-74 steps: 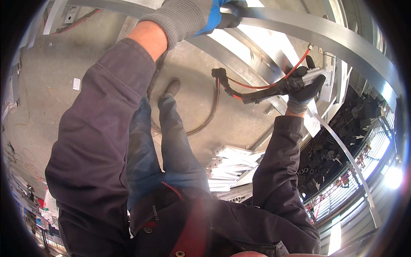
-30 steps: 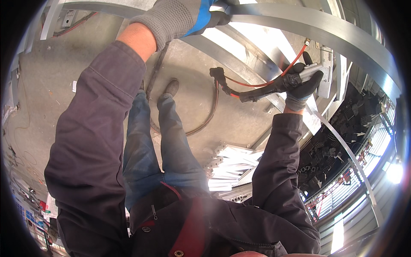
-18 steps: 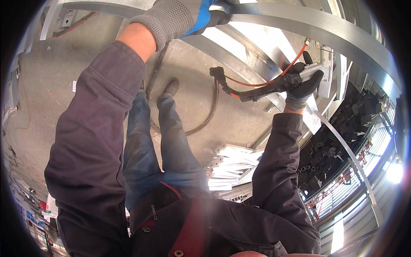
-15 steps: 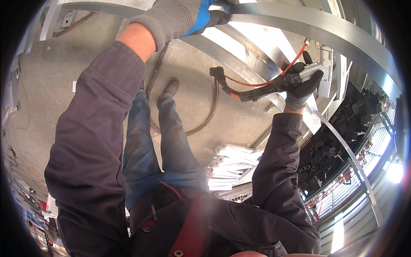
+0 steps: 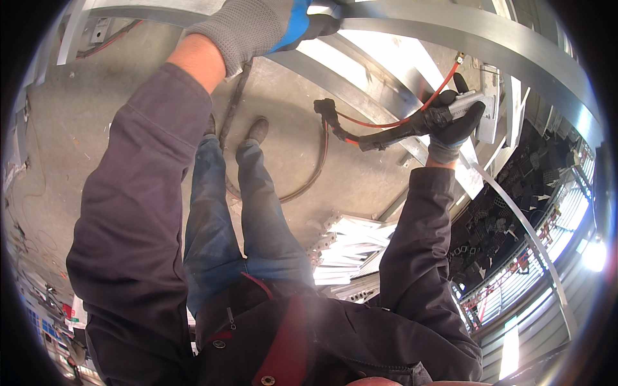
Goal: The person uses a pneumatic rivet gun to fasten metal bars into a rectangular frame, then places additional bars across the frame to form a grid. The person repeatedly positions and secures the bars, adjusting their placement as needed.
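My left hand (image 5: 270,29), in a grey, blue and black work glove, closes round a long silver metal bar (image 5: 463,32) at the top edge. Its fingertips are partly out of sight behind the bar. Lower on the right, my right hand (image 5: 454,125), in a dark glove, grips a silver-bodied air tool (image 5: 467,105). The fingers wrap the body, and a flat pale metal piece (image 5: 489,103) shows just beyond it. A black-wrapped hose (image 5: 393,137) and a thin red hose (image 5: 386,124) trail leftward from the tool.
Wide metal profiles (image 5: 335,77) run beneath the bar. A dark hose (image 5: 315,177) loops over the concrete floor (image 5: 161,128) near my shoes (image 5: 258,130). Cut white-silver profiles (image 5: 347,251) are stacked low in the middle. At right are many black tube ends (image 5: 496,219) and a thin metal strip (image 5: 534,238).
My left hand and forearm have shifted slightly left and up. The bar, my right hand and the tool have moved up a little. Both grips stay the same.
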